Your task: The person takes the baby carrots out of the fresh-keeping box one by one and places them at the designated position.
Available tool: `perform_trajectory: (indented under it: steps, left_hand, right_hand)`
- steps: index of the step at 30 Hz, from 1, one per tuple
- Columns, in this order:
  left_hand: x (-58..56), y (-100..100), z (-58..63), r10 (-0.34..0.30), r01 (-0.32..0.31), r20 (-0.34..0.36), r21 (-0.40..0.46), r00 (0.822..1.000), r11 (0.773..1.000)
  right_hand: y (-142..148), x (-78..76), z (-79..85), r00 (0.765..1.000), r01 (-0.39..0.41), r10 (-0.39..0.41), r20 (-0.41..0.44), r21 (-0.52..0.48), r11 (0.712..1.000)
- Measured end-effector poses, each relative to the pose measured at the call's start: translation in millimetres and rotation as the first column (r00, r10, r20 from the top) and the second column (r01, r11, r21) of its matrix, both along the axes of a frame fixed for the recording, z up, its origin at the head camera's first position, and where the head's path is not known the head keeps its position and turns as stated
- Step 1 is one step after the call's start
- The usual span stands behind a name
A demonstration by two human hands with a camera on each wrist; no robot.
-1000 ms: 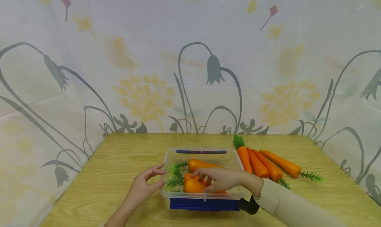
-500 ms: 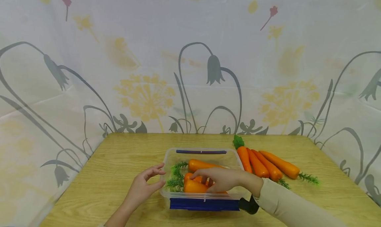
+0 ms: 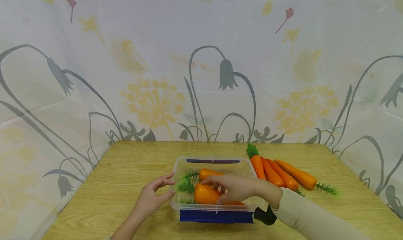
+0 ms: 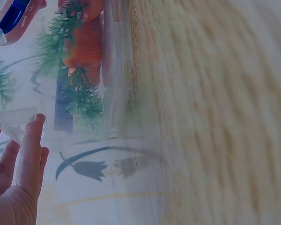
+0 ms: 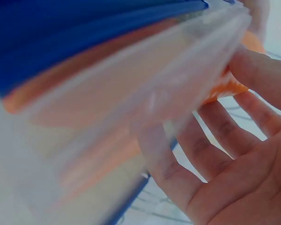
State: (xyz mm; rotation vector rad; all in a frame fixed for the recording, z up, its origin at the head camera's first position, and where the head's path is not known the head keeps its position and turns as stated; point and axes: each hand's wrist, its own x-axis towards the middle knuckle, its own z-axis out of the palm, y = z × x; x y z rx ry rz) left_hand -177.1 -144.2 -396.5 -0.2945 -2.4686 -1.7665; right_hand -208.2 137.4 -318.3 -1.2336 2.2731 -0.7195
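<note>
A clear plastic food container (image 3: 195, 206) with blue latches stands on the table with several orange carrots and their green tops inside. My right hand (image 3: 236, 188) reaches over its right side and holds the front carrot (image 3: 206, 193), thumb on the near side and fingers beyond. The right wrist view shows orange between the thumb and fingers, partly hidden behind the cloudy container wall. At the left rim, my left hand (image 3: 155, 192) has its fingers spread and slightly bent. In the left wrist view, a fingertip touches a translucent flap (image 4: 18, 117) of the container.
Several more carrots (image 3: 277, 175) lie side by side right of the container, with green tops at differing ends. A black object (image 3: 265, 215) sits by my right cuff near the front corner. A flower-patterned cloth (image 3: 157, 58) hangs around the wood-grain table (image 3: 132, 159).
My right hand has shifted slightly with the front carrot, which now covers more of the carrot behind it. The green tops moved a little. My left hand has stayed in place.
</note>
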Motion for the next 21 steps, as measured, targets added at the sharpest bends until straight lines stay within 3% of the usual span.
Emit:
perform_trajectory:
  steps: [7,21]
  left_hand:
    - [0.5,0.4,0.2,-0.001,0.001,0.004,-0.003,1.0,1.0]
    - [0.9,0.3,0.5,-0.004,0.004,0.007,0.007,1.0,1.0]
  right_hand:
    - [9.3,1.5,6.9,0.994,0.097,-0.094,0.057,-0.062,0.993]
    - [36.1,7.2,27.0,0.972,0.217,-0.228,-0.059,-0.154,0.964]
